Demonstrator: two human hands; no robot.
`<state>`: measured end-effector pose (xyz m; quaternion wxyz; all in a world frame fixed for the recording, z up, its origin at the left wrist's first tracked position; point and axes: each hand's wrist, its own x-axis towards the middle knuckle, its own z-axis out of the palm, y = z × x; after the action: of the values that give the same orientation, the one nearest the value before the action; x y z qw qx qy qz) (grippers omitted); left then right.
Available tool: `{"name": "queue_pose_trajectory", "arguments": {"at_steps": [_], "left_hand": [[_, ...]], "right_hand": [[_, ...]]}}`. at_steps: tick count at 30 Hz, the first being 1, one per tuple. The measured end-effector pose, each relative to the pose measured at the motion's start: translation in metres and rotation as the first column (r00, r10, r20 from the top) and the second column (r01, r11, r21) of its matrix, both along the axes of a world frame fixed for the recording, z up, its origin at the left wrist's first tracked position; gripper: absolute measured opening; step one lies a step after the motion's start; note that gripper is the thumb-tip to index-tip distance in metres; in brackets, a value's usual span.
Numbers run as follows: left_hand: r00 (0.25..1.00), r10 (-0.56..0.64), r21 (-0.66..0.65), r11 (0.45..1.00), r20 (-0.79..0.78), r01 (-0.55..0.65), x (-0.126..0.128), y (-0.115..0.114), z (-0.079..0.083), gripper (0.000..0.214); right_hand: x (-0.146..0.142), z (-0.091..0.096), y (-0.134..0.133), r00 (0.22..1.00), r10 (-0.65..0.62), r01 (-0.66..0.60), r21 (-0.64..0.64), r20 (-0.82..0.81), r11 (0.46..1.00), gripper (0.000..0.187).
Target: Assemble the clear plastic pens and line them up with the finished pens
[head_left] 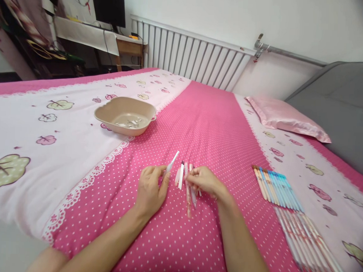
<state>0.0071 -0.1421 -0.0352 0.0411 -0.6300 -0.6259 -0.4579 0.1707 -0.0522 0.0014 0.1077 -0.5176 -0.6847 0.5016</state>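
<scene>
My left hand (152,186) is closed round a slim white pen part (174,158), held tilted with its tip pointing up and away from me. Just right of it, several white pen pieces (181,176) with dark ends lie on the pink dotted bedspread (166,234). Beside them is a small group of pale pink pen barrels (188,201). Over this group my right hand (205,179) has its thumb and fingers pinched together. Whatever is between those fingertips is hidden. A few more pieces are partly covered by that hand.
A beige plastic basin (125,130) with small white pieces inside stands at the left. Rows of blue and peach pens (277,187) and pink-white pens (310,241) lie at the right. Farther off are a pink pillow (285,117), a radiator (187,49) and a desk (129,49).
</scene>
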Motion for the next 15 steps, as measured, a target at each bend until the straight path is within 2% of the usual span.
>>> {"name": "queue_pose_trajectory", "arguments": {"at_steps": [3, 6, 11, 15], "left_hand": [[1.000, -0.009, -0.008, 1.000, -0.001, 0.009, 0.000, -0.001, 0.001, 0.014], [1.000, -0.016, -0.006, 1.000, -0.004, 0.016, 0.000, -0.001, 0.002, 0.015], [1.000, -0.022, -0.004, 1.000, -0.020, 0.022, 0.000, 0.000, 0.002, 0.018], [0.999, -0.034, 0.003, 0.999, -0.035, 0.034, -0.001, 0.000, 0.002, 0.020]], "right_hand": [[0.005, 0.001, 0.004, 0.977, -0.038, 0.032, -0.032, -0.211, 0.999, 0.010], [0.009, 0.001, 0.009, 0.892, -0.129, 0.111, -0.065, -0.434, 0.992, 0.023], [0.010, 0.005, 0.010, 0.738, -0.236, 0.179, -0.154, -0.632, 0.972, 0.031], [0.006, 0.012, 0.007, 0.640, -0.221, 0.198, -0.120, -0.736, 0.973, 0.032]]}}
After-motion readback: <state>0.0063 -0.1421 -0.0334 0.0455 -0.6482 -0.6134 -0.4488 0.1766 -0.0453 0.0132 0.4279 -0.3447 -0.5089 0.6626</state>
